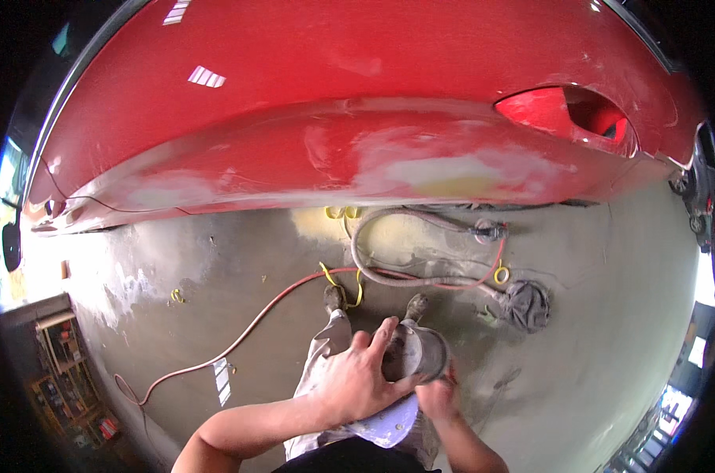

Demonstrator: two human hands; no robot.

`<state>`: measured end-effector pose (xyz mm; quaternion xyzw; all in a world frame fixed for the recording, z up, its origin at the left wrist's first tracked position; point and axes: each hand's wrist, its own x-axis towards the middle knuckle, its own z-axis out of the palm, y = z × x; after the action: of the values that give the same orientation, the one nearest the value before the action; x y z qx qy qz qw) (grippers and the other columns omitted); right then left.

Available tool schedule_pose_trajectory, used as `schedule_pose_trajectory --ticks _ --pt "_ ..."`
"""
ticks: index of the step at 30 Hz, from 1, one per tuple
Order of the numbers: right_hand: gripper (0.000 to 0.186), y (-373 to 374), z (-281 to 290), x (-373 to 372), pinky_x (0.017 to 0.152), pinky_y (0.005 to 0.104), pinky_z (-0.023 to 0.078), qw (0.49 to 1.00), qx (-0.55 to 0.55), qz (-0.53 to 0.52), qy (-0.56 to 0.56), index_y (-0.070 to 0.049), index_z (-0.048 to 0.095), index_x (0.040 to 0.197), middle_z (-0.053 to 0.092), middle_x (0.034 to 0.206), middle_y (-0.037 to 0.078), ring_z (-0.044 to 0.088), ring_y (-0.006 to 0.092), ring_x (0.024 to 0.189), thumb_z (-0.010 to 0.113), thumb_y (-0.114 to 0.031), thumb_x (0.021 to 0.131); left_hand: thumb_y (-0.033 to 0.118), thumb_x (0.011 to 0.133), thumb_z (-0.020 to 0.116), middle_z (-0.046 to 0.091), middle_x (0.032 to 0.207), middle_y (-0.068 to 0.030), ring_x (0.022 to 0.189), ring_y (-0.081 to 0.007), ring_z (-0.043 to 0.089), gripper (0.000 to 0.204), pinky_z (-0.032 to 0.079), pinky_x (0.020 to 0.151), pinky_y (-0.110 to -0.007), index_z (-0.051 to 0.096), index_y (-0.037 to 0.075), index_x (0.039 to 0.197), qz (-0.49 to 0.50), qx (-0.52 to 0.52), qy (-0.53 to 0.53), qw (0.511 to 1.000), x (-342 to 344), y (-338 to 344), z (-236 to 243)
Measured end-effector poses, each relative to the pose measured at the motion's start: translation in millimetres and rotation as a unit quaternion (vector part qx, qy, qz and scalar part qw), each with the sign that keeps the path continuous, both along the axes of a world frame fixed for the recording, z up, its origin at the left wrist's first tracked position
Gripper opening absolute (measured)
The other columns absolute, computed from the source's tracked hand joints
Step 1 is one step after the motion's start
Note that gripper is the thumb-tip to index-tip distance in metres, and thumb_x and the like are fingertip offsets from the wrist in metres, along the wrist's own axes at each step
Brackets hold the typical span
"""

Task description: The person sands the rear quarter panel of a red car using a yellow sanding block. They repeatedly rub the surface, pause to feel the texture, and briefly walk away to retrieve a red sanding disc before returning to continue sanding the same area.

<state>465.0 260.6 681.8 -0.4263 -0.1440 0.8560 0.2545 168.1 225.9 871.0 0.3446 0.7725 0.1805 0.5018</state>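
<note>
My left hand (361, 370) is closed on a grey round object (420, 355), its fingers across the top and left side, in front of my body. A lavender sheet with a small hole (389, 422), like a sanding disc, shows just below it. My right hand (436, 394) is closed at the right underside of the round object, slightly blurred; what its fingers grip is hidden. Beyond my hands stands a red car (286, 55), its lower panel (436, 169) marked with pale sanded patches.
On the concrete floor (610, 299) lie a red hose (270, 311), a grey hose (357, 244) with a sander (487, 231), a grey cloth bag (527, 303) and yellow rings (501, 274). My shoes (334, 298) face the car. Wooden shelving (61, 347) stands at left, another vehicle (696, 205) at right.
</note>
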Motion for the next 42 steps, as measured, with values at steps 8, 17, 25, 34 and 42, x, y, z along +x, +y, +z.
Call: schedule_pose_trajectory --ticks 8,17,25,34,42 --pt "0.05 85.4 -6.0 -71.4 0.113 0.0496 0.044 0.967 -0.128 0.171 0.14 -0.007 0.055 0.141 0.061 0.14 0.014 0.058 0.0304 0.131 0.06 -0.035 0.101 0.057 0.073 0.081 0.06 0.1 -0.0226 0.075 -0.0387 0.071 0.098 0.06 0.065 -0.048 0.044 0.009 0.15 0.028 -0.003 0.227 0.973 62.2 43.9 9.2" --pt "0.056 174.1 -43.3 -52.3 0.113 0.0478 0.042 0.973 0.041 0.217 0.065 -0.003 0.052 0.143 0.06 0.14 0.013 0.057 0.0308 0.13 0.058 -0.037 0.099 0.061 0.073 0.079 0.059 0.095 -0.0213 0.069 -0.0391 0.069 0.098 0.059 0.065 -0.05 0.044 0.012 0.15 0.054 0.092 0.186 0.977 62.5 73.7 -56.2" --pt "0.058 200.7 -34.0 -96.5 0.113 0.0455 0.041 0.622 0.69 0.298 -0.22 0.005 0.044 0.143 0.054 0.142 0.025 0.053 0.0379 0.131 0.063 -0.001 0.088 0.041 0.088 0.075 0.058 0.136 -0.0123 0.119 -0.0242 0.06 0.088 0.052 0.094 -0.037 0.031 0.005 0.156 0.342 0.371 -0.572 0.647 52.9 53.5 -393.7" --pt "0.058 203.3 -138.6 -160.3 0.108 0.0484 0.045 0.267 0.936 0.121 -0.196 0.006 0.05 0.134 0.058 0.133 0.028 0.059 0.043 0.122 0.072 -0.007 0.082 0.065 0.097 0.05 0.068 0.101 -0.0266 0.074 -0.0369 0.068 0.07 0.057 0.062 -0.044 0.056 0.001 0.126 -0.024 0.355 -0.865 0.354 20.7 172.7 -651.6" --pt "0.056 255.1 -109.9 -230.9 0.108 0.0487 0.042 0.042 0.961 -0.207 -0.178 0.004 0.048 0.137 0.053 0.135 0.024 0.053 0.0404 0.124 0.071 -0.003 0.087 0.067 0.094 0.052 0.064 0.123 -0.0236 0.068 -0.0374 0.068 0.084 0.056 0.056 -0.042 0.043 0.005 0.149 0.014 0.499 -0.743 0.446 -79.2 113.5 -613.8"
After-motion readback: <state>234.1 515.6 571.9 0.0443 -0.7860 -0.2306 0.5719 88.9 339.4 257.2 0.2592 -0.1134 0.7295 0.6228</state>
